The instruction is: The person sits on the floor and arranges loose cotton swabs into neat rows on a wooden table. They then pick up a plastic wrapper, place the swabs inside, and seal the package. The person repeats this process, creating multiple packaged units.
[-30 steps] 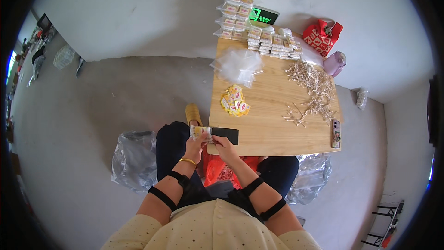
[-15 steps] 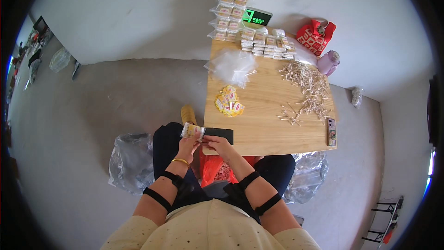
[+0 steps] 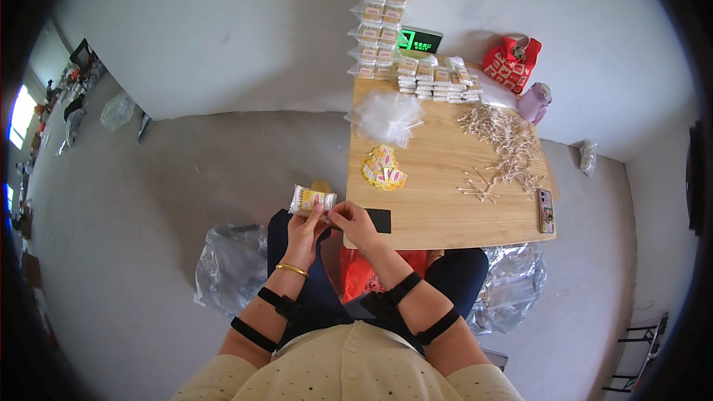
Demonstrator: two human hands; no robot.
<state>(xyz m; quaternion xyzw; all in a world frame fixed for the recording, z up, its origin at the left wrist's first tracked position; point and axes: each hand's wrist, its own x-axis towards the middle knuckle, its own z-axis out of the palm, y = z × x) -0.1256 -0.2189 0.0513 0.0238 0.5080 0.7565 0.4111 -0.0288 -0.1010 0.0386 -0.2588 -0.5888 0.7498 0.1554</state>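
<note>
My left hand point(image 3: 303, 236) is closed on a small clear packet of cotton swabs point(image 3: 312, 201) with a yellow label, held off the table's left front corner. At the packet's lower right edge, my right hand point(image 3: 353, 224) has its fingers pinched together; whether they grip the packet's edge is too small to make out. A black flat pad point(image 3: 381, 220) lies beside my right hand on the wooden table point(image 3: 445, 219). Farther back are a pile of yellow labels point(image 3: 384, 168) and a heap of clear plastic bags point(image 3: 386, 119).
Loose cotton swabs point(image 3: 505, 141) spread over the table's right side, near a phone point(image 3: 546, 212). Stacked swab packets point(image 3: 438, 82), a red bag point(image 3: 511, 63) and a purple jug point(image 3: 534, 102) stand at the back. A red plastic bag point(image 3: 359, 271) hangs between my knees.
The view has shifted, so the table sits farther right and lower. The packet in my left hand is turned more level and its label faces up more fully. My right hand stays beside it.
</note>
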